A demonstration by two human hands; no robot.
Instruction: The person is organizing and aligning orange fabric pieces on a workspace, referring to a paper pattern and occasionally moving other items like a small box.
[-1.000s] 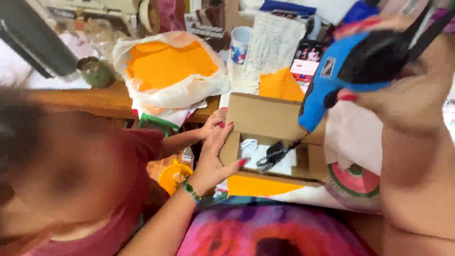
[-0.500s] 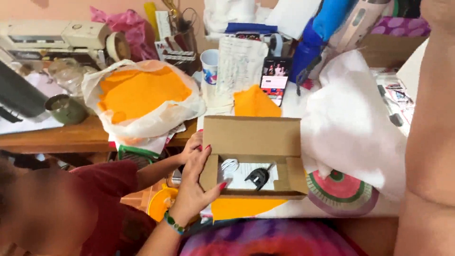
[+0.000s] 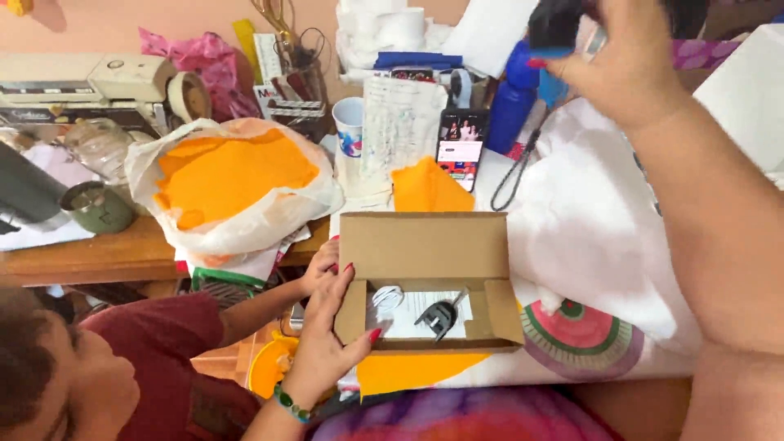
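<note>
An open cardboard box [image 3: 425, 245] lies on the white cloth [image 3: 596, 237] at the table's near edge. Inside it are a white sheet, a coiled white cable [image 3: 386, 296] and a small black part [image 3: 439, 316]. My left hand [image 3: 327, 335], with red nails and a green bead bracelet, grips the box's left end wall. A second hand [image 3: 321, 263], belonging to the person in a red shirt at the lower left, rests on the same side just behind mine. My right hand [image 3: 625, 61] is raised at the top right, shut on a blue and black hand tool [image 3: 555, 24] whose dark cord [image 3: 514, 171] dangles.
A plastic bag of orange fabric [image 3: 229, 175] sits left of the box, and an orange piece [image 3: 426, 189] lies behind it. A propped phone [image 3: 461, 143], a cup [image 3: 349, 124], a blue bottle [image 3: 510, 110], a tape roll [image 3: 188, 94] and a sewing machine [image 3: 82, 86] crowd the back.
My right hand has lifted the blue tool from just above the box up and back to the far top right. My left hand stays on the box.
</note>
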